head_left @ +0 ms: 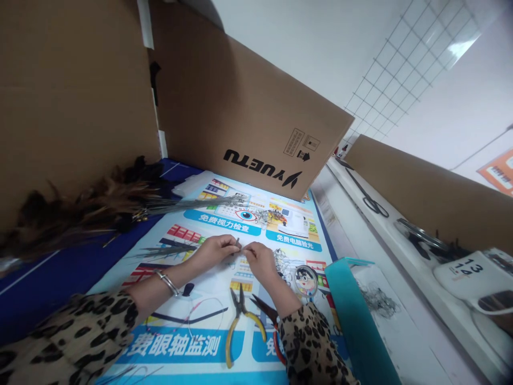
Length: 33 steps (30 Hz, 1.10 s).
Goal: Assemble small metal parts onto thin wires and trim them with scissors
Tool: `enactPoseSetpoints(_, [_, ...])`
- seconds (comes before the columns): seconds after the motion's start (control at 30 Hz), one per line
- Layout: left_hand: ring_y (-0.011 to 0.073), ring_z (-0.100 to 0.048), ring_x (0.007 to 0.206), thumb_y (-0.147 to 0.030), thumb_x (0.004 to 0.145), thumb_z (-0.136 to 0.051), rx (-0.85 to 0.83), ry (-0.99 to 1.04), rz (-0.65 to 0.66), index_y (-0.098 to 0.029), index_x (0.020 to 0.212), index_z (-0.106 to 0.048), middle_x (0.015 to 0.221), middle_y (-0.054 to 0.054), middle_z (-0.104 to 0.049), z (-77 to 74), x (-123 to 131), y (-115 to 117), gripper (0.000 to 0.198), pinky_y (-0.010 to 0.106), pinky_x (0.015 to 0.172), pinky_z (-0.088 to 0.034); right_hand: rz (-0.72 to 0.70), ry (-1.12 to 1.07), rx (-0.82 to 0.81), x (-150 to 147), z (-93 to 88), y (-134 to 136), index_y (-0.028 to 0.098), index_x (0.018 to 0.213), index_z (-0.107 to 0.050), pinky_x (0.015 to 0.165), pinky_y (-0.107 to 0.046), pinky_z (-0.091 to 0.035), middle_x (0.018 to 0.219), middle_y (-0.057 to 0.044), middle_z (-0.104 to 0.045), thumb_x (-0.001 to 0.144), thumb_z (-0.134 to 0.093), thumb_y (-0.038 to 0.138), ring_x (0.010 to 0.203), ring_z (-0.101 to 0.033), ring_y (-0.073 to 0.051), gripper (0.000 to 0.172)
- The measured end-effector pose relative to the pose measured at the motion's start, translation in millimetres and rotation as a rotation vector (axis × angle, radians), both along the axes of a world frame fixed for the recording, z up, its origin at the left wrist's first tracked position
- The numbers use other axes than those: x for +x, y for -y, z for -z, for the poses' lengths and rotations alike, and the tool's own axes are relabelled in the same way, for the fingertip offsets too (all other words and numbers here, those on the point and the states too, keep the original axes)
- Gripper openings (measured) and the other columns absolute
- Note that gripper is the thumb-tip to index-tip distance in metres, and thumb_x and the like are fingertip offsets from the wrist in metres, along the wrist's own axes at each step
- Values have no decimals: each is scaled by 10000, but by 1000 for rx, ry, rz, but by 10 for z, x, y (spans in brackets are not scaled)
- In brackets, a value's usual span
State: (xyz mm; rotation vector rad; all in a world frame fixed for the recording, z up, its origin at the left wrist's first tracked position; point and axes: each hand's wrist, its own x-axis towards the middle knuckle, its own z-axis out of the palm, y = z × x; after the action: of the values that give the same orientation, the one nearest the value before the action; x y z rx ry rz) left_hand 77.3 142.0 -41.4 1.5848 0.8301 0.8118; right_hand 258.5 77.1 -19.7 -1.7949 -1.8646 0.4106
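Note:
My left hand (216, 248) and my right hand (259, 260) meet over a printed poster (208, 331) on the table. Both pinch a small thin piece between their fingertips, near a grey feather quill; I cannot make out what it is. A silver bangle (167, 282) sits on my left wrist. Both sleeves are leopard print. Yellow-handled pliers (239, 321) lie just below my hands. Red-handled pliers (269, 321) lie partly under my right forearm. Thin grey feathers (170, 249) lie left of my left hand.
A heap of brown and black feathers (80, 211) covers the blue table at left. Cardboard walls (240, 107) stand behind. Small metal rings (266, 216) lie on the poster. A teal box (352, 315) holds wire bits at right. Scissors (371, 202) lie on the white ledge.

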Motion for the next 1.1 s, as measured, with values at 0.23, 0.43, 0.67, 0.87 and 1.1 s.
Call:
enactPoseSetpoints(0.23, [176,-618,706,-371,732,-700,-43,113,-57,-182,647,-614,718,28,-700,-225,-2,31,225,292,681,-480,-23,29,18,22,11,-11,216,947,-730,829,-264,-457,962,-41,-732,925,-576,226,917,-653,-184,155])
enactPoseSetpoints(0.43, [200,-691,842,-380,751,-732,-56,233,-109,-184,726,-599,905,49,-753,-899,-425,-13,238,323,786,-531,-65,88,20,37,-1,-11,209,990,-712,837,-273,-469,992,-53,-732,954,-503,234,931,-661,-190,214])
enactPoseSetpoints(0.67, [214,-711,838,-348,714,-796,-58,202,-181,-167,689,-639,916,41,-764,-1210,-1241,260,242,334,785,-553,-210,282,5,-85,-257,55,220,999,-712,818,-288,-463,1009,-60,-725,968,-489,223,938,-661,-203,225])
enactPoseSetpoints(0.87, [227,-703,828,-367,718,-792,-92,154,-229,-177,727,-712,838,41,-775,-907,-1558,454,207,332,779,-555,-452,515,-26,-686,-412,-134,253,911,-713,728,-291,-448,959,-57,-717,942,-539,198,899,-651,-215,186])
enactPoseSetpoints(1.1, [224,-691,853,-398,744,-767,-4,43,-284,-186,847,-762,863,30,-775,-780,-1787,451,236,303,793,-544,-643,695,-13,-1354,-460,-433,176,955,-697,739,-324,-484,1002,-126,-719,933,-514,123,918,-666,-249,192])
